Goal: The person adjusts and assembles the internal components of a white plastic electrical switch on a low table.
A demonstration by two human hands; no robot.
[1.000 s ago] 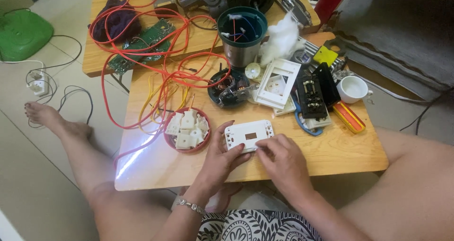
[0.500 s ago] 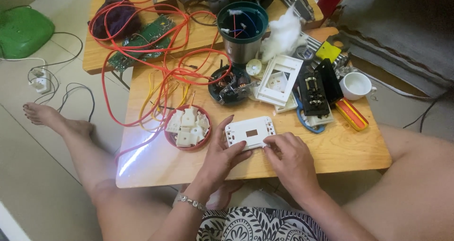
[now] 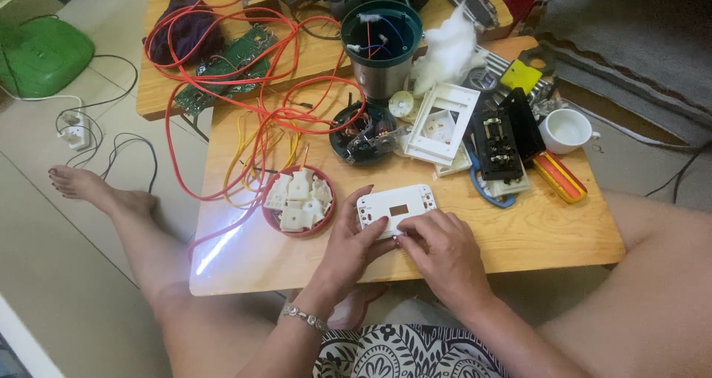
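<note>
- Two hands work on one white switch plate [image 3: 395,208], which lies flat near the front edge of the wooden surface [image 3: 534,237], just right of the red bowl [image 3: 299,201].
- Left hand [image 3: 354,243]: fingers curled against the plate's near-left edge, thumb up at its side; gripping it in place.
- Right hand [image 3: 439,246]: compared with a second ago it has slid left along the plate's near edge; fingertips now press on the near-right corner, loosely closed. Whether it pinches a small part, cannot tell.
- Plate itself has barely shifted; its rectangular centre opening remains uncovered.
- Judgement: both hands have settled from positioning into fine work on the plate's underside or edge.
- Red bowl holds white plastic inserts, untouched. Orange wires [image 3: 252,111] tangle to the far left; white cup [image 3: 567,130] sits far right.
</note>
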